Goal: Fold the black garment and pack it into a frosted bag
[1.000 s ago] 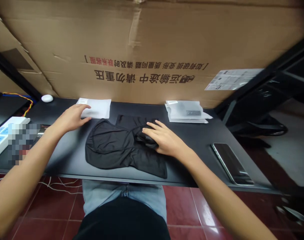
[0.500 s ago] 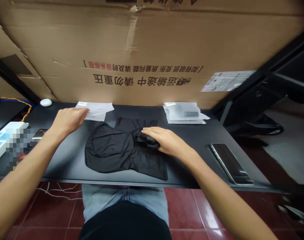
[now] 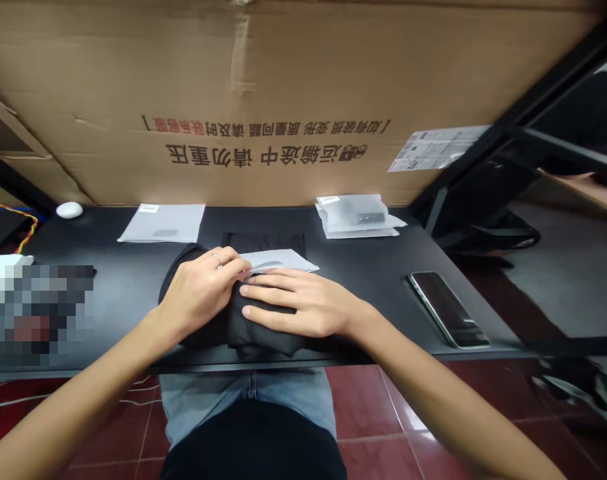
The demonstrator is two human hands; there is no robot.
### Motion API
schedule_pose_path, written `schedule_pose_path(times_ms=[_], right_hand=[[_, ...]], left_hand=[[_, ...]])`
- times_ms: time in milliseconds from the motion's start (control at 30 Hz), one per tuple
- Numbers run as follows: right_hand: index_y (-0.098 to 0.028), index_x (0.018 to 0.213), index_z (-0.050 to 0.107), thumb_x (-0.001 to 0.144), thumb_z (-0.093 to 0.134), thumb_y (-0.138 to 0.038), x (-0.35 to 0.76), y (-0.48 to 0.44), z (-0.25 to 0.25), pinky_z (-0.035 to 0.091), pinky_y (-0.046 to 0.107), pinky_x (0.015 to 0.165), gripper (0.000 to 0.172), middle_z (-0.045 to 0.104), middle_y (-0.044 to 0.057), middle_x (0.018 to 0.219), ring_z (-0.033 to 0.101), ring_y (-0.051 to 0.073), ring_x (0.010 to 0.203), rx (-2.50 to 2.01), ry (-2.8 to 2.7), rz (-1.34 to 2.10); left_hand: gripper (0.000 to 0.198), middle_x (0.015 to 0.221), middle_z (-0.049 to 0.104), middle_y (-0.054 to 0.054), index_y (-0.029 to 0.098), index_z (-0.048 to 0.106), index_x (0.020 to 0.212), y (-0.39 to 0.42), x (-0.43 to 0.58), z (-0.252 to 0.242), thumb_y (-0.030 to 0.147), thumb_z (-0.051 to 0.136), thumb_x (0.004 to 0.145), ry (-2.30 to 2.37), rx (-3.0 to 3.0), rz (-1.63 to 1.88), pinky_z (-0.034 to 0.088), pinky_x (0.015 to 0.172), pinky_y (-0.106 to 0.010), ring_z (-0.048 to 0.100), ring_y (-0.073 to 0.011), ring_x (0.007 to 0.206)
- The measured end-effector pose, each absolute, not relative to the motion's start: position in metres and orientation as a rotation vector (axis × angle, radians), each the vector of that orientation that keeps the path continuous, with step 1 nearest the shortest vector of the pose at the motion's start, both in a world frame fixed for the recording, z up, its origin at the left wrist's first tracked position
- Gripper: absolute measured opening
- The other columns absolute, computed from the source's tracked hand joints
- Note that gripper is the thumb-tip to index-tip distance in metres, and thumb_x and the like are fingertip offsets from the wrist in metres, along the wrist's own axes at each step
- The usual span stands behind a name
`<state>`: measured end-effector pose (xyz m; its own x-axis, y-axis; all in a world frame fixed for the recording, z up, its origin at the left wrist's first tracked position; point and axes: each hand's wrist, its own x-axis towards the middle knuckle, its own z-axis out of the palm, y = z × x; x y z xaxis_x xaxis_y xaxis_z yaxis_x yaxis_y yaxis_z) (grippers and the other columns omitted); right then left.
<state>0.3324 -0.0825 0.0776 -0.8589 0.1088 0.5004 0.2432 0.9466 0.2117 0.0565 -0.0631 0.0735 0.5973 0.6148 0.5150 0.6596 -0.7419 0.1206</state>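
Between my hands, a frosted plastic bag (image 3: 283,257) lies over the far part of a folded black cloth garment (image 3: 268,337). My left hand (image 3: 200,287), with a ring on one finger, pinches the bag's left end. Fingers stretched out, my right hand (image 3: 306,303) rests flat on the black cloth just below the bag, its fingertips close to my left hand. The cloth's left part is partly covered by my left hand and forearm. Whether anything is inside the bag is hidden.
Another frosted bag (image 3: 178,223) lies at the back left, and several more bags (image 3: 356,217) are stacked at the back right. A phone (image 3: 448,310) rests on the right. A white rounded object (image 3: 69,210) sits by the large cardboard box (image 3: 283,73) behind the desk.
My left hand has come from the bags at the back left to the middle, bringing a bag over the cloth. The cloth is folded more compactly, and my right hand has flattened onto it.
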Motion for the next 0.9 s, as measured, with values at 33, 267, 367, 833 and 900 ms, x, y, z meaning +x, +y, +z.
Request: schedule_pose_path(times_ms=[33,267,367,833,900], right_hand=[[-0.023,0.155,0.069,0.114,0.062,-0.014,0.335,-0.081,0.075,0.061,0.046,0.121,0.042,0.07,0.012,0.161,0.067,0.027,0.148,-0.356,-2.653,-0.327],[-0.02,0.172,0.049,0.104,0.06,-0.005,0.33,-0.08,0.074,0.065,0.052,0.115,0.071,0.057,0.021,0.171,0.061,0.037,0.153,-1.051,-2.776,0.059],[-0.022,0.171,0.047,0.1,0.065,-0.007,0.326,-0.08,0.077,0.067,0.05,0.111,0.075,0.062,0.018,0.166,0.064,0.036,0.15,-1.203,-2.663,0.118],[-0.014,0.137,0.065,0.102,0.058,-0.007,0.299,-0.091,0.096,0.067,0.044,0.079,0.036,0.08,0.024,0.117,0.083,0.038,0.097,-1.873,-2.531,-0.183],[-0.013,0.137,0.065,0.104,0.064,-0.017,0.3,-0.089,0.094,0.067,0.045,0.082,0.032,0.079,0.025,0.121,0.082,0.04,0.103,-1.868,-2.517,-0.113]], left_hand=[[0.022,0.114,0.08,-0.002,0.026,0.076,0.115,-0.064,0.058,0.073,0.013,0.059,0.11,-1.121,-2.753,-0.866,0.054,0.077,-0.029,0.075,-0.0189,0.102],[0.026,0.12,0.077,-0.005,0.024,0.073,0.121,-0.061,0.059,0.073,0.013,0.053,0.109,-1.319,-2.734,-0.901,0.058,0.087,-0.032,0.075,-0.0191,0.096],[0.024,0.118,0.078,-0.004,0.025,0.073,0.119,-0.061,0.059,0.075,0.013,0.06,0.103,-1.396,-2.696,-0.849,0.057,0.087,-0.034,0.075,-0.021,0.098],[0.012,0.104,0.079,-0.002,0.025,0.076,0.101,-0.071,0.084,0.085,0.016,0.069,0.096,-1.447,-2.63,-1.069,0.054,0.077,-0.034,0.071,-0.0207,0.092],[0.012,0.103,0.078,-0.003,0.024,0.075,0.1,-0.072,0.089,0.083,0.015,0.067,0.097,-1.376,-2.674,-1.109,0.055,0.077,-0.033,0.07,-0.0202,0.092]])
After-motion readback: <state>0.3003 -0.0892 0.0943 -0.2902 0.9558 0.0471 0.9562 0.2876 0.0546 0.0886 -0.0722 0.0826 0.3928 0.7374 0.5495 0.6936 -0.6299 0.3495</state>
